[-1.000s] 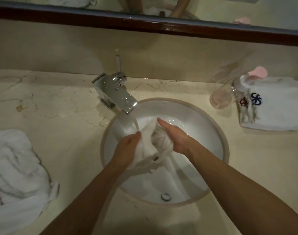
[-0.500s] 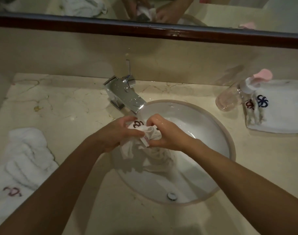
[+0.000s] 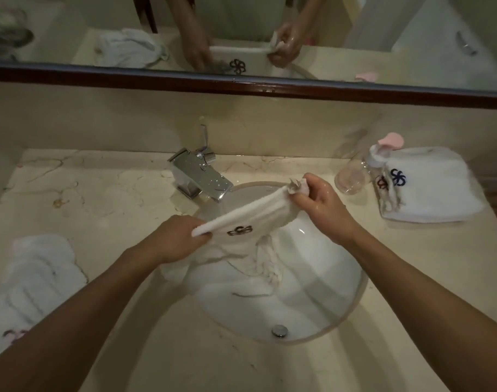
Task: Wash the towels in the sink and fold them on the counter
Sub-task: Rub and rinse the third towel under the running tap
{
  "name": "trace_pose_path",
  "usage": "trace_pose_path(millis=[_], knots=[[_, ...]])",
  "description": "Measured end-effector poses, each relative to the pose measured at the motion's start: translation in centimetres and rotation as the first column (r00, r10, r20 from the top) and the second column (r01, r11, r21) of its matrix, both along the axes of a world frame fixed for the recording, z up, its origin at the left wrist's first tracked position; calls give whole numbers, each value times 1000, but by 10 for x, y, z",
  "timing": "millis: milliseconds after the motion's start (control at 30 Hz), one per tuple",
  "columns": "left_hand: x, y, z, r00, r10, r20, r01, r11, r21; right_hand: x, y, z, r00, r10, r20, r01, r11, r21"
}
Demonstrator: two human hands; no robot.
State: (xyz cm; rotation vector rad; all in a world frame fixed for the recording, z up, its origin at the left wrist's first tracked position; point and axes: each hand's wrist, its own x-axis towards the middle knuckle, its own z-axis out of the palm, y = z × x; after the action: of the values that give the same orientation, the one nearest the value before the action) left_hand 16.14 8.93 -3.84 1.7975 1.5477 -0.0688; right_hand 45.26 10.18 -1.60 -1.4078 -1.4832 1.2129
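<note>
Limp terry towel (white), hands-stretched.

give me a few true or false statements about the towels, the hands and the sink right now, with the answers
1. Both hands grip the same towel. True: the left hand and the right hand hold the wet towel stretched between them above the sink.
2. The towel in the hands is plain, with no emblem. False: a dark embroidered emblem shows near the left hand.
3. A folded towel lies on the counter right of the sink. True.
4. The towel on the left is neatly folded. False: it lies crumpled in a heap.
5. The clear bottle stands upright on the counter. False: it lies on its side beside the folded towel.
</note>
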Motion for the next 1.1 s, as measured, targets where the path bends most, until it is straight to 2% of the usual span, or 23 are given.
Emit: trace_pose_path(millis=[200,300,400,467,533,633,700,767,833,867,933,1000,1100], knots=[[-12,-17,-7,994,108,-8,-107,994,22,0,-12,35,992,-117,-37,117,993,-10],[-17,-40,-23,954,291,73,-296,953,62,-3,-15,56,975,-201,-98,202,979,-4],[-7,-44,-17,818,498,288,-502,862,-69,-3,-23,84,994,-111,12,110,993,33],[9,-40,10,752,544,373,-520,837,-173,-4,-31,92,991,16,129,-12,999,-33],[25,-35,42,711,584,391,-505,812,-293,-7,-37,90,957,125,260,-104,990,-93],[47,-26,82,700,559,445,-432,827,-359,-19,-44,78,943,132,305,-107,990,-97],[59,-21,105,704,517,486,-430,856,-287,-30,-48,74,981,41,192,-27,997,-74],[72,-19,132,740,436,512,-413,896,-166,-42,-53,79,994,-60,-90,49,991,-121],[85,-14,157,767,352,536,-389,920,-48,-53,-55,84,940,-60,-335,-3,983,-183],[90,-12,168,780,312,543,-376,927,8,-58,-55,87,940,-22,-339,-37,986,-165],[96,-12,185,836,220,502,-321,939,123,-66,-54,97,983,93,-156,-99,995,-32],[94,-13,190,883,136,450,-245,950,194,-70,-49,113,993,122,-1,-122,991,59],[75,-15,190,912,183,368,-290,921,260,-64,-43,136,983,127,136,-143,983,114]])
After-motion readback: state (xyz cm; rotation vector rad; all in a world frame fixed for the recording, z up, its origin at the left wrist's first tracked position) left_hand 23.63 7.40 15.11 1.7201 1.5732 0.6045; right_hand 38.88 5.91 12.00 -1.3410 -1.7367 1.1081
